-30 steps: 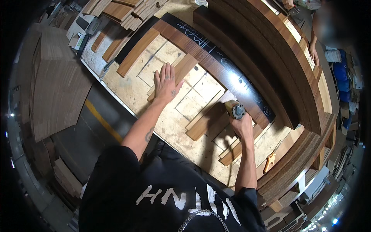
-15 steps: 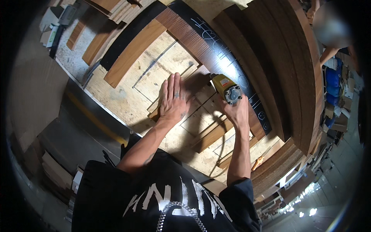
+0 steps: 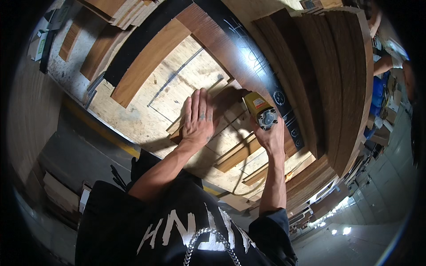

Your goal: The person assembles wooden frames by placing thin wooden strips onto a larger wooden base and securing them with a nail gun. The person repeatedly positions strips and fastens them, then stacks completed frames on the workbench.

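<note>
Black shirt [image 3: 115, 221] with white lettering is closest, and a silver chain [image 3: 191, 244] hangs over it. Past it, your left hand [image 3: 198, 119] lies flat, fingers straight and side by side, pressing from above and clasping nothing. Under that palm is a brown wooden slat [image 3: 226, 99], deep in shadow; your hand hides its middle, its near end shows just beside the wrist, and its far end runs up and right toward the long board.

Your right hand [image 3: 271, 135] is wrapped closed around the handle of a yellow power tool [image 3: 257, 104]. The tool's body leans away from you and to the left, its front end over the area where slat and long board come together; you can't tell from here whether it touches the wood.

Left of your right wrist, two short slats [image 3: 239, 157] lie on the pale, line-marked worktable [image 3: 151, 128]. Beyond both hands, the long brown board [image 3: 208, 33] slants across the table, a black strip [image 3: 239, 29] with chalk marks along its far side. A curved wooden piece [image 3: 153, 62] lies at the board's upper-left end. Farther right stand dark curved boards [image 3: 328, 80], and past them is another person's arm [image 3: 382, 65].
</note>
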The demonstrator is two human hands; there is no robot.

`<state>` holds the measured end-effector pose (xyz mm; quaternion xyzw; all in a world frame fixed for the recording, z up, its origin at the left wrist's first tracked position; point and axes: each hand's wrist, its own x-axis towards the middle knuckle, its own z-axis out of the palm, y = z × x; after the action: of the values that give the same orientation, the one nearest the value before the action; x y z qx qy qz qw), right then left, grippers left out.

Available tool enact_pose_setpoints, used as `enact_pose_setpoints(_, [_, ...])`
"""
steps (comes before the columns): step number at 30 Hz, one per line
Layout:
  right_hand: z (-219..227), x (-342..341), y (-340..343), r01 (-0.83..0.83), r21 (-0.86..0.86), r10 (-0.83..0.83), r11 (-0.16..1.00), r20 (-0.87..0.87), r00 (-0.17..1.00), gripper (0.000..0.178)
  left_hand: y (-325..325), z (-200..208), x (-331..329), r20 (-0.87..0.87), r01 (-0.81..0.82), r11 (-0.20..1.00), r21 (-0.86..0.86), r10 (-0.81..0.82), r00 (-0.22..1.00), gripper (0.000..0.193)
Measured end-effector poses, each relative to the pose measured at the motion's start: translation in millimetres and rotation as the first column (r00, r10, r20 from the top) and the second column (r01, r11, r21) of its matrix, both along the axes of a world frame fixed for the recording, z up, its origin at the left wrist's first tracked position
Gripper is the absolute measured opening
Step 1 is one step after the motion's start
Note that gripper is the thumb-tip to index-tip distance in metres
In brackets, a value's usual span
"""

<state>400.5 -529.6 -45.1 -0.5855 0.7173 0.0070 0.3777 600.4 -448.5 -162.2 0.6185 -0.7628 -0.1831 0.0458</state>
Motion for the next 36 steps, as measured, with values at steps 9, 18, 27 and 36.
enact_pose_setpoints(9, [-3,8,-13,0.028,0.055,-0.030,0.998,0.030,0.999,0.037,3,-5,2,0.070,0.036,0.999,0.020,-0.037,0.997,0.090])
enact_pose_setpoints(18, [8,30,-13,0.028,-0.011,-0.028,1.000,-0.028,0.999,0.033,-1,-1,3,-0.021,0.027,0.998,0.052,-0.026,0.999,0.075])
enact_pose_setpoints(27, [30,64,62,0.461,0.159,-0.464,0.873,-0.019,0.885,0.045,-105,9,142,-0.137,-0.180,0.981,-0.073,0.169,0.976,0.080])
enact_pose_setpoints(36, [48,131,-9,0.286,0.031,-0.287,0.958,0.043,0.957,0.030,-139,-10,173,-0.078,-0.149,0.983,-0.111,0.141,0.987,0.089])
